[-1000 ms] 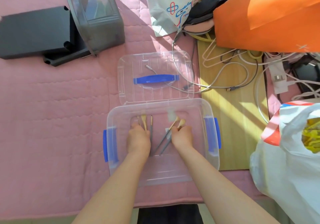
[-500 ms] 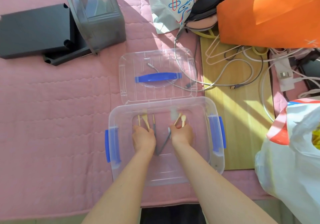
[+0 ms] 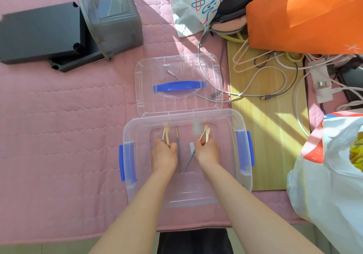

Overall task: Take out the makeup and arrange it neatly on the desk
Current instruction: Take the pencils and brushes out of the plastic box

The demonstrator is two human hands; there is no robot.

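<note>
Both of my hands were inside the clear rectangular plastic storage box with blue side latches [image 3: 128, 155], which sat on the pink quilted mat [image 3: 59, 126]. My left hand [image 3: 164, 155] was curled closed around a small bundle of gold-ferruled makeup brushes [image 3: 166, 135]; their pale tips pointed toward 12 o'clock, and the handles were hidden under my fingers. My right hand [image 3: 208, 152] was likewise closed on a second pair of gold-ferruled brushes [image 3: 205, 135], tips toward 12 o'clock. How many brushes each hand held could not be made out.

Between the hands lay one slim grey-handled brush [image 3: 178, 151] on the box floor, just beside my left hand. A grey handle [image 3: 189, 161] slanted out from under my right hand toward 7 o'clock; which brush it belonged to I could not tell.

The box's clear lid with a blue carrying handle [image 3: 179, 85] lay flat at 12 o'clock, touching the box's far rim. A grey cable [image 3: 249, 84] ran across the lid's right part. At 3 o'clock, a white plastic bag [image 3: 334, 175] was cut off by the frame edge.
</note>
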